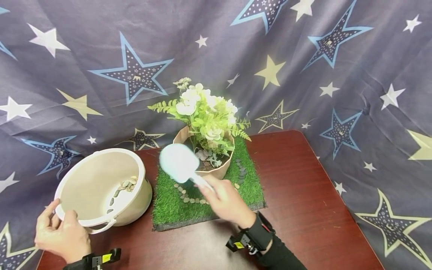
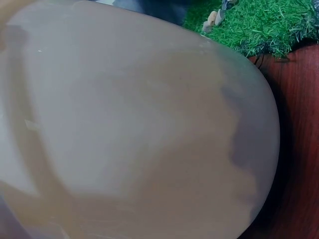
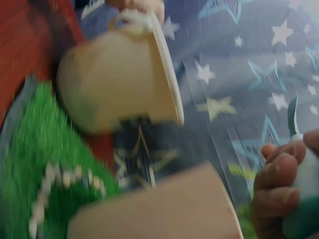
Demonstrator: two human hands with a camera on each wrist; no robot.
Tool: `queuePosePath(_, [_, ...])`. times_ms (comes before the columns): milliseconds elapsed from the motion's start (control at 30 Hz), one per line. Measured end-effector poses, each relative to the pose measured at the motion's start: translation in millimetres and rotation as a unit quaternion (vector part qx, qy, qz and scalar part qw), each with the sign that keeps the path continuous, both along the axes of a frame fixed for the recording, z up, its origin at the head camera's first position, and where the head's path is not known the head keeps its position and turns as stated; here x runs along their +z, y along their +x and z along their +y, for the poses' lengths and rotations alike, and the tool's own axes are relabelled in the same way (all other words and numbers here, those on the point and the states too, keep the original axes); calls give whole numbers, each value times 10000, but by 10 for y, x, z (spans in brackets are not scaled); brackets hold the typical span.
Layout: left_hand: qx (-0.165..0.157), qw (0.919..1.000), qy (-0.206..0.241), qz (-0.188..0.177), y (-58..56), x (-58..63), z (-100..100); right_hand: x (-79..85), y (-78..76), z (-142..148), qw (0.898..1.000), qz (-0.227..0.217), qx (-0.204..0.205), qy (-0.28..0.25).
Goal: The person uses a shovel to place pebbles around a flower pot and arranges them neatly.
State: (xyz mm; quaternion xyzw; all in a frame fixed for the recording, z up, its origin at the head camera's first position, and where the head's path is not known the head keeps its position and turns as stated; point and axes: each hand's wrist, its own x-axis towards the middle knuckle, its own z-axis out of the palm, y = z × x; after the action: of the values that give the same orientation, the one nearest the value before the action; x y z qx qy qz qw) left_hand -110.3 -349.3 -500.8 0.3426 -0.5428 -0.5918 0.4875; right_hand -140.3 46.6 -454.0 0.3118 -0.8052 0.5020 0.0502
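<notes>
At the left of the head view, my left hand [image 1: 62,236] grips the rim of a cream bucket [image 1: 143,204], which leans with its mouth toward me. Pebbles [image 1: 128,183] lie inside it. The left wrist view is filled mostly by the bucket's outer wall [image 2: 149,124]. My right hand [image 1: 229,202] holds the handle of a pale garden trowel [image 1: 179,163], its blade blurred, in front of a potted plant. In the right wrist view, curled fingers [image 3: 276,184] wrap the trowel's white and teal handle [image 3: 304,214].
A beige pot [image 1: 219,172] with white flowers and green leaves [image 1: 209,116] stands on an artificial grass mat [image 1: 182,219]. Lines of light pebbles [image 1: 192,200] and dark stones [image 1: 242,172] lie on the mat. A star-print curtain [image 1: 216,56] hangs behind the wooden table [image 1: 297,195].
</notes>
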Motion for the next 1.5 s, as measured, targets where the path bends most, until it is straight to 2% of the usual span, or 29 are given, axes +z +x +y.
queuePosePath(133, [-48, 10000, 9, 4, -12, 1, 0, -97, -1, 427, 9979, 152, -531, -325])
queuePosePath(333, [-90, 9997, 135, 184, 17, 28, -9, -223, 18, 937, 9869, -279, -1370, -799])
queuePosePath(433, [-127, 9996, 141, 186, 20, 20, -1, -283, -1, 1156, 9791, -418, -1846, -741])
queuePosePath(600, [-107, 9996, 138, 231, 29, -9, 11, -359, -82, 1483, 9593, -275, -2801, -246])
queuePosePath(800, [-74, 9997, 87, 239, 40, -26, 11, -394, -184, 1789, 9361, -173, -3509, -183])
queuePosePath(1000, [-80, 9998, 9, 199, 13, -13, 1, -407, -299, 2043, 8983, -54, -4390, 178])
queuePosePath(1100, [-66, 9997, 43, 245, 10, -11, -5, -489, -367, 2125, 8828, -233, -4678, 359])
queuePosePath(1267, [-31, 9999, -36, 128, 6, -29, -4, -711, -468, 2207, 8673, -513, -4929, 470])
queuePosePath(1400, [22, 9999, -94, 138, -2, -39, -2, -888, -557, 2224, 8601, -526, -5036, 617])
queuePosePath(1500, [49, 9998, -130, 135, -8, -28, -5, -1053, -654, 2216, 8598, -547, -5014, 799])
